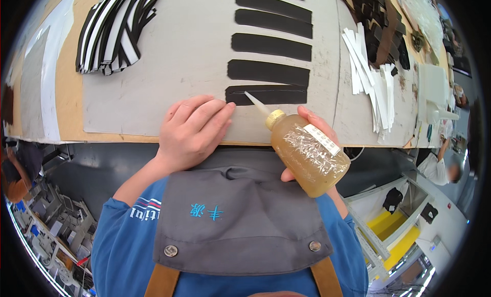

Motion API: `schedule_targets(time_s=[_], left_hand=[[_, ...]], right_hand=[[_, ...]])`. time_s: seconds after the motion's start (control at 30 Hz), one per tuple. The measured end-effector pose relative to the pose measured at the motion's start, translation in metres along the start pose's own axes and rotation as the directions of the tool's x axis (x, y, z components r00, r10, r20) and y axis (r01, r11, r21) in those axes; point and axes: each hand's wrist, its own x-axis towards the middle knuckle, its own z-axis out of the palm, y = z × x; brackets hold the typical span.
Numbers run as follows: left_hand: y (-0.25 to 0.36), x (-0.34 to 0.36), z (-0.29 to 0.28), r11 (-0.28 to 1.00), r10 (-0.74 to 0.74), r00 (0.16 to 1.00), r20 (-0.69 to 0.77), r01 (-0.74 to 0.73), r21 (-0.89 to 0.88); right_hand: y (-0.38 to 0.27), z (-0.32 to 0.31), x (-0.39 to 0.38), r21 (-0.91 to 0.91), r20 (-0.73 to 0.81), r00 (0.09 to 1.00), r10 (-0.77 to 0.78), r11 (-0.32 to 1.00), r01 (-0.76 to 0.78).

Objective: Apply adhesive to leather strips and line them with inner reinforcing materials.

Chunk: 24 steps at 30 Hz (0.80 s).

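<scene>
My right hand is wrapped round a squeeze bottle of cloudy amber liquid, tilted nozzle down. Its pale pointed nozzle tip is at the nearest dark strip, left of the middle. A thin shiny line runs lengthwise along that strip. My left hand lies palm down at the table edge, fingers stretched out, its fingertips at the strip's left end. Beyond the near strip, several similar dark strips lie in a column, spaced apart. Part of my right palm is hidden behind the bottle.
A bundle of black and white strips lies at the far left of the grey table mat. White strips and a dark brown pile are at the right. A white container stands farther right. Other people are in the background.
</scene>
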Motion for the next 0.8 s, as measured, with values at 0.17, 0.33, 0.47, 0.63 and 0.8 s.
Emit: schedule_targets(time_s=[0.17, 0.33, 0.47, 0.63, 0.8], left_hand=[[-0.001, 0.002, -0.001, 1.000, 0.015, 1.000, -0.012, -0.015, -0.019], [-0.001, -0.004, 0.000, 1.000, 0.021, 0.999, -0.029, -0.021, 0.007], [0.000, -0.002, 0.001, 1.000, 0.016, 0.999, -0.029, -0.016, 0.007], [0.001, 0.000, 0.000, 1.000, 0.023, 0.999, -0.026, -0.023, 0.000], [-0.001, 0.000, 0.000, 1.000, 0.028, 0.999, -0.039, -0.028, 0.001]], right_hand=[[0.014, -0.027, -0.026, -0.077, -0.315, 0.948, 0.046, 0.994, -0.074], [-0.011, -0.030, -0.023, 0.249, -0.478, 0.810, 0.339, 0.937, -0.246], [-0.009, -0.040, -0.028, 0.247, -0.482, 0.804, 0.349, 0.934, -0.258], [-0.006, -0.039, -0.029, 0.236, -0.495, 0.798, 0.344, 0.937, -0.257], [0.000, -0.032, -0.028, 0.270, -0.458, 0.814, 0.357, 0.928, -0.256]])
